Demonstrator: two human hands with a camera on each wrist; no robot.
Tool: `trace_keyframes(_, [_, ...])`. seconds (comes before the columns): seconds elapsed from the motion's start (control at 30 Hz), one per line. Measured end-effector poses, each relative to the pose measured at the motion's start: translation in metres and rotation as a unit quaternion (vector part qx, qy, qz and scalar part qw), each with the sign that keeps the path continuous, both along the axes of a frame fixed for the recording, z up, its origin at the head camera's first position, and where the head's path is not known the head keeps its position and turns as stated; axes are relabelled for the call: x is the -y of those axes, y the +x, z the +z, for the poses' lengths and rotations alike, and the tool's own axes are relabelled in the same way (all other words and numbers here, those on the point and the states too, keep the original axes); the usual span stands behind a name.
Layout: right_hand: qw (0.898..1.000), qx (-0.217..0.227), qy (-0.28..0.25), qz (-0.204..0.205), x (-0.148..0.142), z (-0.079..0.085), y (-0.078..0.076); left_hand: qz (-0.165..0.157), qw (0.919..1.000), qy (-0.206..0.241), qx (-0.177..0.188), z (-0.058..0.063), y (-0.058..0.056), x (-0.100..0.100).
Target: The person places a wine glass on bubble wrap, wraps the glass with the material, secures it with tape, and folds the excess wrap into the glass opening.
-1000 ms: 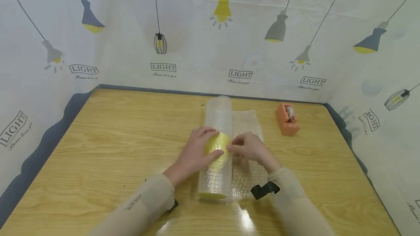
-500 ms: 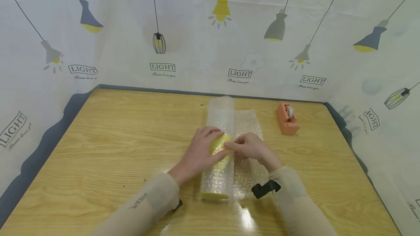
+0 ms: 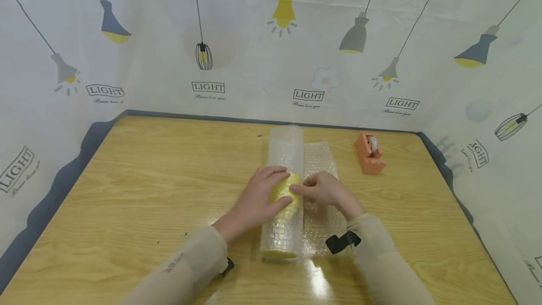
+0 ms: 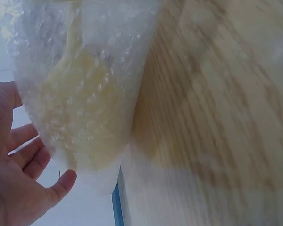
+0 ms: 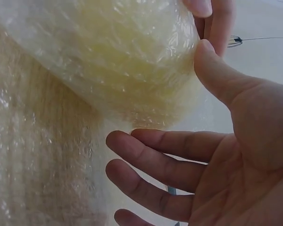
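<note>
Lying on table, head view: bubble-wrapped roll, probably light, squashy, slick; best cradled round middle. Left wrist: left hand against roll, fingers relaxed. Right wrist: right hand straight-fingered, thumb touching roll.

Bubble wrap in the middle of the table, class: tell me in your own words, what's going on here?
A person is handling a bubble-wrap roll with something yellow showing through it. The left hand cups the roll from the left, while the right hand has its thumb against the roll's right side. A flat stretch of wrap lies to the right, so not all is rolled up. Farther right stands an orange tape dispenser, with neither hand on it.
</note>
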State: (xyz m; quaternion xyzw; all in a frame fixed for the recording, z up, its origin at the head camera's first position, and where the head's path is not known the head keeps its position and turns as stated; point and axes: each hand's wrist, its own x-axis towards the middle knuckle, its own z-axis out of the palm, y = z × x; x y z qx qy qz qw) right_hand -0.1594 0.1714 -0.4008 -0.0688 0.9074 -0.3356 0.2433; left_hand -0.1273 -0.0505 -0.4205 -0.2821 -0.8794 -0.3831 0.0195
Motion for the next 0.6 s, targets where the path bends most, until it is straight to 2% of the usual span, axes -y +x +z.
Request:
trace_keyframes(0.13, [1.000,0.005,0.011,0.006,-0.005,-0.001,-0.002,-0.009,0.9997,0.013,0.018,0.001,0.002,0.008])
trace_keyframes(0.33, [1.000,-0.003,0.029,0.011,-0.013,-0.003,-0.001,-0.001,0.9992,0.039,0.007,-0.002,0.002,0.018])
trace_keyframes(0.6, [0.999,-0.013,0.022,0.026,-0.021,-0.007,0.000,0.021,0.9979,0.024,0.056,-0.006,0.004,0.024])
